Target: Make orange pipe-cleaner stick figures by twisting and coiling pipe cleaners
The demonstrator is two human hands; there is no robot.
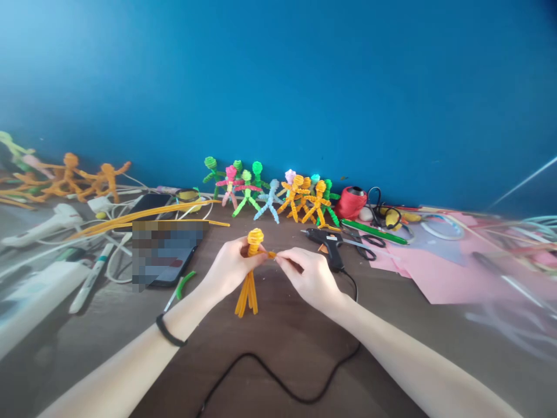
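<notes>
Just above the table, my left hand (232, 264) is closed around the neck of an orange pipe-cleaner figure (256, 237). Its coiled round head sticks up over my fingers, and several straight pipe-cleaner ends (247, 296) hang down below them. A short orange stem juts out to the right from my left fingertips. My right hand (307, 273) pinches the end of that stem between thumb and fingers. Behind both hands, several finished pipe-cleaner figures (246, 194) in green, pink, blue and orange stand along the wall.
A black glue gun (333, 249) lies right of my hands, its cord (278, 377) looping across the front. Left are a phone (183, 261), a marker (91, 278) and loose orange pipe cleaners (126, 217). Pink paper (444, 278), a green pen (374, 231) and red yarn (350, 203) lie right.
</notes>
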